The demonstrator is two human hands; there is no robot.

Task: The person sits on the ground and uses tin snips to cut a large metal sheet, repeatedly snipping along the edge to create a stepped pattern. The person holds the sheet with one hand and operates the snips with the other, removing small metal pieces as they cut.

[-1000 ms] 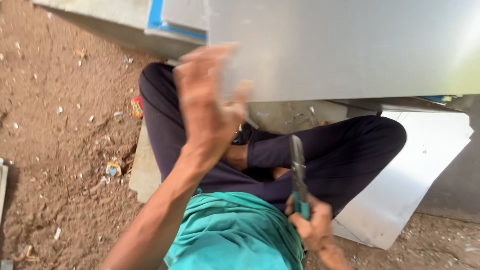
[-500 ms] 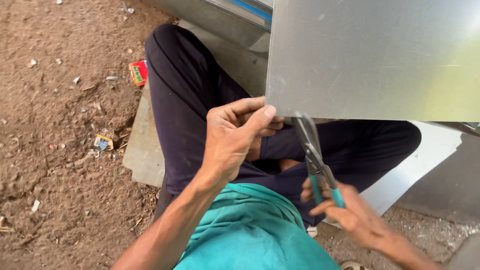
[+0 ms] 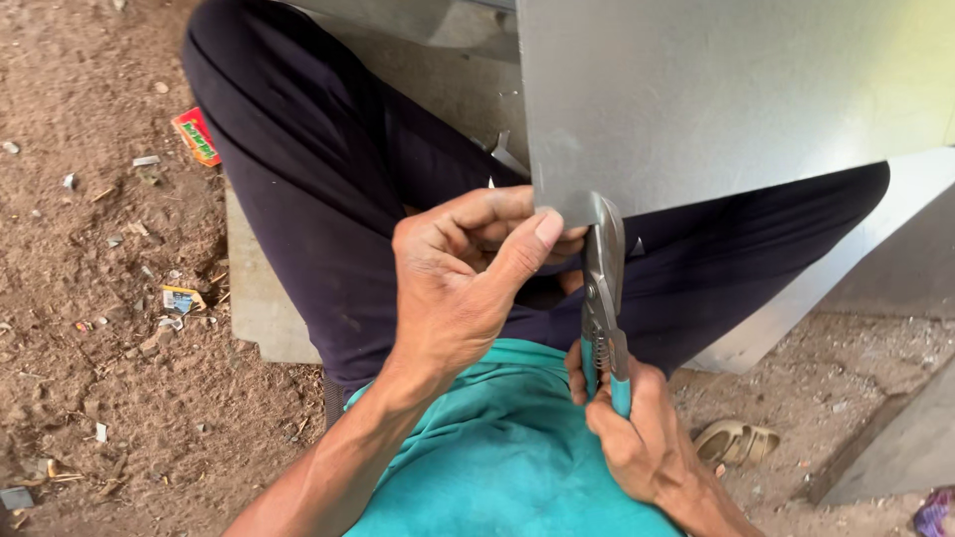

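The lower corner of a grey metal sheet [image 3: 716, 99] is pinched by the left hand [image 3: 463, 288], thumb on top. Teal-handled snips [image 3: 603, 298] are gripped by the right hand [image 3: 637, 438], blades set at the sheet's bottom edge above the lap. Bare dirt ground [image 3: 90, 249] lies open at left.

I find free passage left over the dirt [image 3: 90, 298]; the sheet [image 3: 716, 99] blocks ahead, legs [image 3: 328, 199] below.

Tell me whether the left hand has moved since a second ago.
Yes. The left hand dropped from the sheet's face to pinch the metal sheet at its lower corner beside the snips.
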